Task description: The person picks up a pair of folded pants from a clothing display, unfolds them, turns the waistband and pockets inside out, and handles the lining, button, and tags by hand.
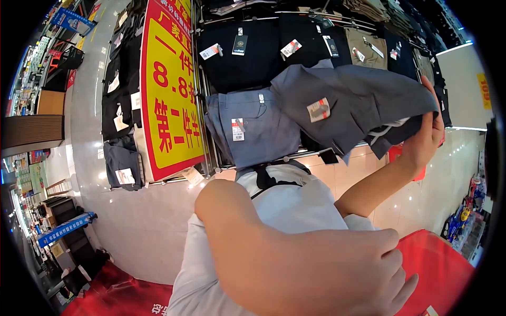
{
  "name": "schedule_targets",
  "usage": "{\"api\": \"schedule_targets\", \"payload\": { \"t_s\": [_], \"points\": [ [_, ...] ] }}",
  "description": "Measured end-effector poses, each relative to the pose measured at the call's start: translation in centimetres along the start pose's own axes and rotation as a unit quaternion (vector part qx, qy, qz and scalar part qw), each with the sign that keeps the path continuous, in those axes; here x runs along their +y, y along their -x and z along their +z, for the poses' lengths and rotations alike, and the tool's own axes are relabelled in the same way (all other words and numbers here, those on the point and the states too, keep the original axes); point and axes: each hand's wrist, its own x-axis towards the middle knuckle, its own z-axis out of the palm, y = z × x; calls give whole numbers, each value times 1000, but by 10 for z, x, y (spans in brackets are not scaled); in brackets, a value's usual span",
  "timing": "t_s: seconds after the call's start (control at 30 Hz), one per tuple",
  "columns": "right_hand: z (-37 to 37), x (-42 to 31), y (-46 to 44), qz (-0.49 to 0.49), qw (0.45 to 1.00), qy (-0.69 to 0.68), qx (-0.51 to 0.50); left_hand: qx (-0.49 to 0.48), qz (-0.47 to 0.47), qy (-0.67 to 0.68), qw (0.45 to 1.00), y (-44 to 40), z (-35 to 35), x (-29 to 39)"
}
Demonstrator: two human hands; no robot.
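Note:
My right hand [423, 139] grips the right edge of dark grey trousers [348, 95], thumb and fingers at the raised end. A red-and-white price tag [318, 110] hangs on the trousers, and pale lining shows beneath the lifted part. They lie partly across folded blue-grey trousers [263, 142], which carry a tag of their own. Close to the camera, my left hand [363, 274] reaches across my white shirt toward the lower right. Its back faces me and its fingers are curled; whatever they may hold is hidden.
More folded black trousers [237, 68] and khaki trousers [369, 50] lie on the metal rack. A tall yellow-and-red sign [171, 89] stands at its left. Red cloth [437, 263] lies lower right. Shop shelves line the far left, beyond shiny floor tiles [132, 226].

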Motion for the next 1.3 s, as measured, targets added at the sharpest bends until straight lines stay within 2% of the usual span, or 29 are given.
{"api": "schedule_targets", "payload": {
  "t_s": [0.1, 0.17, 0.27, 0.37, 0.47, 0.53, 0.6, 0.63, 0.67, 0.73, 0.77, 0.8, 0.83, 0.87, 0.93, 0.97, 1.0, 1.07, 1.1, 1.13, 1.23, 1.3],
  "points": [
    [2, 0, 6, 19, 1000, -12, 4, 225, -9, 31, 974, 9, 37, -6],
    [5, 3, 8, 38, 999, -1, 1, 238, 11, 99, 966, 13, 30, -13],
    [16, 7, 14, 72, 997, 21, 6, 35, 38, 239, 970, 40, -17, -23],
    [21, 16, 15, 87, 996, -10, 10, -78, 5, 277, 958, 40, -41, -25],
    [37, 14, 16, 102, 995, -16, 10, -97, -79, 227, 966, 36, -45, -44],
    [29, 35, 21, 150, 988, 19, 25, -55, -164, 187, 967, 36, -12, -66],
    [43, 22, 26, 178, 978, 104, -43, 7, -253, 74, 965, 69, 43, -105],
    [56, 17, 29, 194, 974, 102, -62, 33, -300, 24, 953, 86, 70, -124],
    [69, 11, 35, 215, 968, 100, -80, 25, -395, -1, 918, 102, 92, -137],
    [90, 5, 52, 218, 958, 130, -132, 47, -469, -24, 882, 130, 125, -157],
    [103, 2, 61, 229, 955, 109, -156, 50, -457, -30, 887, 149, 131, -171],
    [115, -1, 69, 240, 951, 87, -177, 88, -462, 42, 881, 158, 122, -177],
    [122, -2, 76, 203, 957, 93, -185, 102, -499, 43, 860, 167, 114, -180],
    [124, -2, 80, 168, 962, 99, -192, 71, -510, 82, 853, 170, 94, -182],
    [118, -5, 80, 164, 951, 73, -251, 25, -526, 88, 846, 193, 61, -184],
    [112, -1, 81, 198, 931, 72, -297, 56, -517, 89, 850, 210, 52, -185],
    [108, -3, 82, 177, 922, 97, -329, 57, -511, 59, 856, 222, 38, -182],
    [106, 8, 94, 111, 915, 147, -360, 130, -524, 47, 841, 244, 23, -174],
    [105, 12, 104, 93, 892, 220, -383, 161, -565, 36, 809, 253, 17, -167],
    [105, 23, 116, 92, 885, 256, -378, 204, -565, 68, 796, 249, 10, -159],
    [110, 76, 156, 100, 856, 353, -363, 273, -546, 14, 792, 217, 2, -132],
    [112, 111, 170, 134, 883, 350, -284, 300, -535, -44, 788, 203, 3, -123]
  ]
}}
